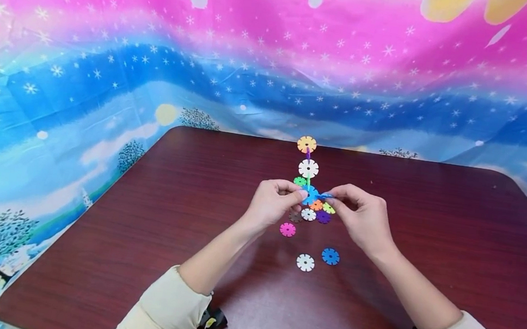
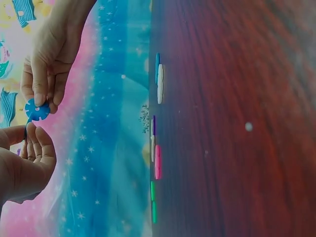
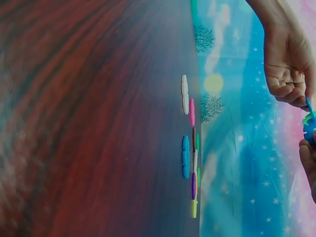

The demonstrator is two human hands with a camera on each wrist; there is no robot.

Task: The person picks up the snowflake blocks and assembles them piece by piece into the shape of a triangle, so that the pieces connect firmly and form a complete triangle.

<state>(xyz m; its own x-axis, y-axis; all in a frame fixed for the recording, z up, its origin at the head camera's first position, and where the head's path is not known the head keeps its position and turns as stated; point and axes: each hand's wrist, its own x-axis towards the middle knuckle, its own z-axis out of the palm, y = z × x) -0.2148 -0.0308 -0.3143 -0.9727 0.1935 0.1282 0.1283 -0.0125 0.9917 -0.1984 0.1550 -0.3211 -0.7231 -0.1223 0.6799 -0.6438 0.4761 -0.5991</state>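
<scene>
My left hand [image 1: 272, 204] pinches a blue notched disc [image 1: 310, 195] between thumb and fingers, its flat side towards the head camera. A chain of interlocked discs runs up from it: a green disc [image 1: 308, 180] edge-on, a white disc [image 1: 308, 168], a purple disc [image 1: 308, 154] edge-on and a yellow-orange disc [image 1: 306, 144] at the top. My right hand [image 1: 364, 216] pinches a second blue disc [image 2: 37, 109], edge-on in the head view, against the first one's right rim. Fingers partly cover where they meet, so I cannot tell whether the slots are engaged.
Loose discs lie on the dark red-brown table [image 1: 165, 202] below the hands: pink [image 1: 287, 229], white [image 1: 308, 214], purple [image 1: 323, 217], orange [image 1: 316, 206], yellow-green [image 1: 329, 208] and others. Nearer are a white disc [image 1: 305, 263] and a blue disc [image 1: 330, 256]. A patterned cloth [image 1: 258, 48] hangs behind.
</scene>
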